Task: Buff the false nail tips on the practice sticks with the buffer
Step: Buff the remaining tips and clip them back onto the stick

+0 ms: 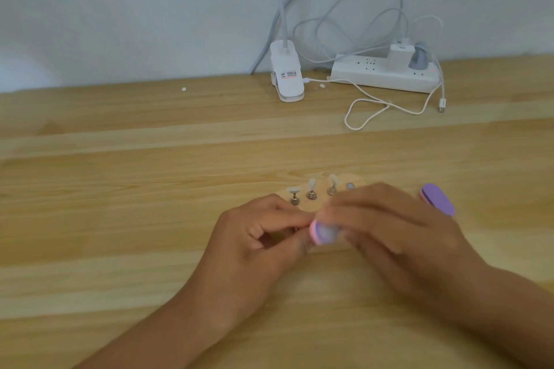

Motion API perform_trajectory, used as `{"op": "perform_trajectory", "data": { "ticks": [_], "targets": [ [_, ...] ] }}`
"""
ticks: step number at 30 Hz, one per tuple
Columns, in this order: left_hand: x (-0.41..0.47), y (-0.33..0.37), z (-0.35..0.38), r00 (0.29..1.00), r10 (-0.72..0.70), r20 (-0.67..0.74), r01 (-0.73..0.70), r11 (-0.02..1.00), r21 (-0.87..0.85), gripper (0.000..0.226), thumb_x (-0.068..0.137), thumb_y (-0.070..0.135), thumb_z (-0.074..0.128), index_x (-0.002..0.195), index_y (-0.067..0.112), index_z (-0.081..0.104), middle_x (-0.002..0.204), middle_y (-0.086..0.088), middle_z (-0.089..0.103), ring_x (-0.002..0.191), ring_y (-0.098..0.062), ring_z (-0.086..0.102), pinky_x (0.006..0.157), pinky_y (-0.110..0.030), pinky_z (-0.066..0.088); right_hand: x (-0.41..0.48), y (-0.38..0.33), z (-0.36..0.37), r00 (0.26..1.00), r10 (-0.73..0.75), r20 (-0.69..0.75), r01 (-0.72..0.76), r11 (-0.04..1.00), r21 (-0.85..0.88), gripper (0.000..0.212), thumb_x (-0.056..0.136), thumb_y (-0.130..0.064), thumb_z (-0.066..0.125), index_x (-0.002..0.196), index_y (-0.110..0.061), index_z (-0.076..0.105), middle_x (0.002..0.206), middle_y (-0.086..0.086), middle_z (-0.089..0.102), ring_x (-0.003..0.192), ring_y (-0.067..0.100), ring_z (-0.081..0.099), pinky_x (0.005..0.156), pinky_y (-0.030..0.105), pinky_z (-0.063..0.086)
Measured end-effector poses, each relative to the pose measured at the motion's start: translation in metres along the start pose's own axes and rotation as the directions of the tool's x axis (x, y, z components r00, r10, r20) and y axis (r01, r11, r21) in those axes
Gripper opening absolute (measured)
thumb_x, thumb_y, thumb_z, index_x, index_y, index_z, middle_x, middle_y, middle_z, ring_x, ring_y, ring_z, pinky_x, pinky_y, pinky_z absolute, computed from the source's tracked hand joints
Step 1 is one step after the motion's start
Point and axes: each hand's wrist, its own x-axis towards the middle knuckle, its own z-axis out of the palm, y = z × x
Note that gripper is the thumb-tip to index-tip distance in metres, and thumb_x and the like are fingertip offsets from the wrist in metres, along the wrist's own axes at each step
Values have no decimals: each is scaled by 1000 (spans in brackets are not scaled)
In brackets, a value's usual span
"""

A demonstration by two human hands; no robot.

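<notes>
Three nail tips stand; right hand apparently grips one buffer.

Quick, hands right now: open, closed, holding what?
Left hand: pinching something small, probably a practice stick; hidden by the fingers.
Right hand: gripping the buffer.

White clip lamp sitting at back of wooden table, power strip lying just right of it, charger plugged in, white USB cable looping in front.
</notes>
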Motion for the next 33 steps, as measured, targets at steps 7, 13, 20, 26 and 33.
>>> {"op": "perform_trajectory", "data": {
  "ticks": [7,13,20,26,33],
  "targets": [
    [0,0,2,1000,15,16,-15,1000,-6,7,79,37,74,85,36,78,79,6,67,62,0,57,56,-16,44,2,-4,2,1000,-25,-7,25,1000,-8,29,90,10,60,112,-4,73,113,0,67,103,13,64,90,23,51],
    [0,1,1,1000,-17,25,18,999,-39,17,76,39,72,88,30,79,79,6,67,63,0,57,57,-15,43,-1,-8,5,1000,-4,8,3,999,37,33,92,9,60,117,-8,72,115,1,66,104,15,65,89,25,51],
    [1,0,0,997,-78,21,80,988,-129,13,77,27,78,89,22,80,81,-4,68,63,-8,56,50,-26,46,3,-5,3,998,35,-48,-35,999,3,26,92,-1,56,113,-6,72,111,0,66,104,10,63,92,17,47],
    [1,0,0,997,-79,21,81,984,-158,12,78,23,79,89,19,80,82,-7,69,67,-10,57,50,-25,46,5,-5,-1,996,62,-66,-62,998,-3,25,91,-4,56,113,-7,69,108,4,66,101,10,62,95,13,43],
    [2,0,1,997,-72,5,72,983,-169,14,77,21,76,90,16,80,83,-6,69,66,-12,58,49,-26,47,4,-2,-3,996,62,-65,-62,998,-2,25,91,-3,56,113,-7,69,111,1,64,103,11,62,97,15,44]
  ]
}}
